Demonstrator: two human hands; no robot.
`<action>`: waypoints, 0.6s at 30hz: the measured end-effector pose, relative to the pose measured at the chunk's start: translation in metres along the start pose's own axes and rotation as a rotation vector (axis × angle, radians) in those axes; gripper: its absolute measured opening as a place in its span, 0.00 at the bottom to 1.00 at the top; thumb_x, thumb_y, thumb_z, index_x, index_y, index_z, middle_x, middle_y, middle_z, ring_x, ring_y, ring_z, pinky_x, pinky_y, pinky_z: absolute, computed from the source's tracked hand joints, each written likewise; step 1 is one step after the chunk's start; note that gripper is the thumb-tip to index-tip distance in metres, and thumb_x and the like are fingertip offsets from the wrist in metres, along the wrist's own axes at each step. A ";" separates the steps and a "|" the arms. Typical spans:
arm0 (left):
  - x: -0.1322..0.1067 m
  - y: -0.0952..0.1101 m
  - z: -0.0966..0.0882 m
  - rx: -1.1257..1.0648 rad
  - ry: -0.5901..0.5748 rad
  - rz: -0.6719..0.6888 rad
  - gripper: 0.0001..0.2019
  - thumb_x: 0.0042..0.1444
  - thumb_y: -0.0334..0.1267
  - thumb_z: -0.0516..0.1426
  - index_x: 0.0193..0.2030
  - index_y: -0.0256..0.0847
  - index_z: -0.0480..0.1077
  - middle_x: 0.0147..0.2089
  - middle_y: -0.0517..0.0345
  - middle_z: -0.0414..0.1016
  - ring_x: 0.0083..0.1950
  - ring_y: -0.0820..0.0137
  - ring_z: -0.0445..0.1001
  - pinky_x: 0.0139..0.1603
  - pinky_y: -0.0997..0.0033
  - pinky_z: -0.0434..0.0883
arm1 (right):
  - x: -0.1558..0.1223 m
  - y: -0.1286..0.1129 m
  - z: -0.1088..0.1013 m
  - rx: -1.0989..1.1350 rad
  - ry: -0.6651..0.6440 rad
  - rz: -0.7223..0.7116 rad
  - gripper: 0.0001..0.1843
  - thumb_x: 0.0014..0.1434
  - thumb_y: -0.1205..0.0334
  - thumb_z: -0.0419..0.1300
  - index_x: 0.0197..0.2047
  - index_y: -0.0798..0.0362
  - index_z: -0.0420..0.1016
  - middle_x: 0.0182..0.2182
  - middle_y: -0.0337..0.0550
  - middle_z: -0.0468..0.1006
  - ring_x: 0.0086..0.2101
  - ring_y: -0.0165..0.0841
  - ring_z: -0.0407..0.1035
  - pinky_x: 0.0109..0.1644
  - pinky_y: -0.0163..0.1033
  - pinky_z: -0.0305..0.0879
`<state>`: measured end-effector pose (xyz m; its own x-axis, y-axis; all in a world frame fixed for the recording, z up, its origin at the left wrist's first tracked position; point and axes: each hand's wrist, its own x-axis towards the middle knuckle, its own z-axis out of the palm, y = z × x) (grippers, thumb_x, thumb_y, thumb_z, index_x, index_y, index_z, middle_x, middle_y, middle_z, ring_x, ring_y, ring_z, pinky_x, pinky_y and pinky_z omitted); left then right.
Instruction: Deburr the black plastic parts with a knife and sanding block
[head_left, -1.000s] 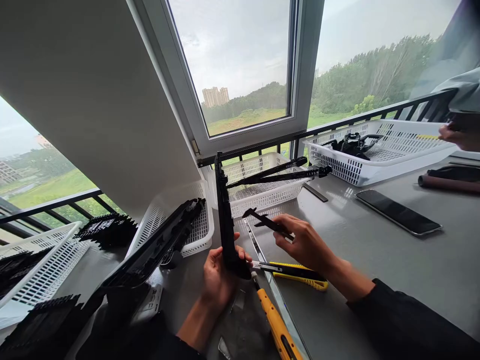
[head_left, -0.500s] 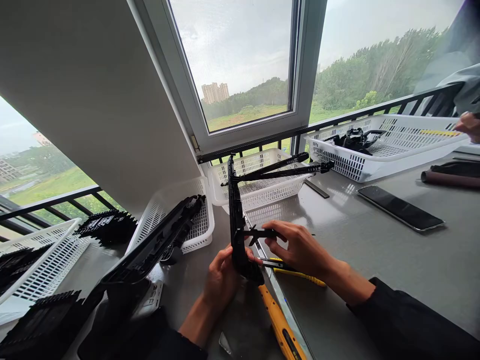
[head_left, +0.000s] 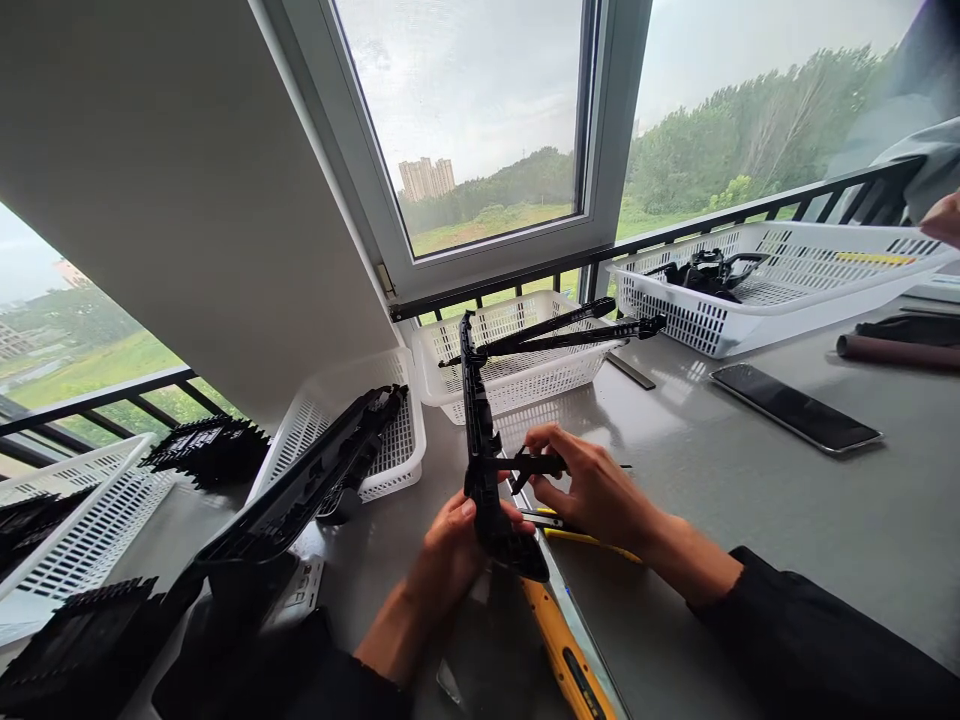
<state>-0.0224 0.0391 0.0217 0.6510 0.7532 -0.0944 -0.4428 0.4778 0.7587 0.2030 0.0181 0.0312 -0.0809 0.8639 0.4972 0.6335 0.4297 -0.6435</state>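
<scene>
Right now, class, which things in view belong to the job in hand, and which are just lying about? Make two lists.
In the job, judging by the hands:
- black part, held in the left hand
- caliper, held in the right hand against or close to the part

Apparently just lying about:
- phone
- brown roll
- yellow tool

From here I make out matt black plastic on the long part (head_left: 491, 520) at frame centre. The basket (head_left: 525, 390) behind it looks like white plastic. On my feed the smooth tabletop (head_left: 697, 540) shines, the phone-like slab (head_left: 799, 405) at right looks glassy and glossy, and the lower-right sleeve (head_left: 817, 620) is matt cloth.
</scene>
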 end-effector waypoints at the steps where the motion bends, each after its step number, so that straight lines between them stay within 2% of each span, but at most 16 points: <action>1: 0.000 0.000 0.000 0.005 -0.003 0.000 0.26 0.58 0.49 0.71 0.58 0.36 0.78 0.40 0.49 0.86 0.44 0.57 0.86 0.45 0.63 0.81 | 0.000 0.000 0.001 -0.010 -0.005 -0.013 0.13 0.62 0.65 0.58 0.50 0.46 0.66 0.38 0.38 0.78 0.33 0.34 0.73 0.39 0.38 0.65; 6: 0.002 -0.001 0.003 0.019 -0.040 0.009 0.21 0.57 0.49 0.71 0.48 0.35 0.81 0.37 0.49 0.85 0.40 0.59 0.86 0.43 0.67 0.80 | -0.002 0.001 0.004 -0.062 -0.019 -0.025 0.15 0.58 0.64 0.62 0.48 0.46 0.65 0.39 0.36 0.78 0.29 0.32 0.71 0.37 0.37 0.62; 10: 0.002 -0.001 0.004 0.010 -0.059 0.009 0.25 0.56 0.48 0.72 0.55 0.35 0.80 0.38 0.50 0.86 0.42 0.60 0.87 0.46 0.68 0.81 | -0.001 -0.001 0.002 -0.124 -0.039 0.031 0.18 0.58 0.60 0.66 0.49 0.47 0.65 0.40 0.36 0.80 0.24 0.29 0.68 0.34 0.36 0.59; 13: 0.002 -0.001 0.003 -0.001 -0.080 -0.006 0.30 0.56 0.48 0.72 0.62 0.37 0.77 0.39 0.50 0.86 0.44 0.59 0.87 0.48 0.66 0.81 | 0.001 -0.003 0.000 -0.162 -0.055 0.056 0.19 0.59 0.58 0.66 0.49 0.47 0.65 0.39 0.37 0.82 0.24 0.31 0.70 0.34 0.37 0.56; 18: 0.002 -0.003 0.000 0.006 -0.104 -0.037 0.30 0.55 0.47 0.73 0.61 0.36 0.78 0.41 0.46 0.88 0.45 0.58 0.88 0.49 0.63 0.83 | 0.002 -0.005 -0.001 -0.218 -0.097 0.043 0.22 0.59 0.59 0.66 0.54 0.47 0.65 0.39 0.37 0.82 0.29 0.37 0.76 0.35 0.37 0.55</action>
<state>-0.0199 0.0390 0.0194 0.7273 0.6841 -0.0552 -0.4141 0.5016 0.7596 0.2008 0.0173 0.0363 -0.1174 0.9059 0.4070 0.7884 0.3342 -0.5165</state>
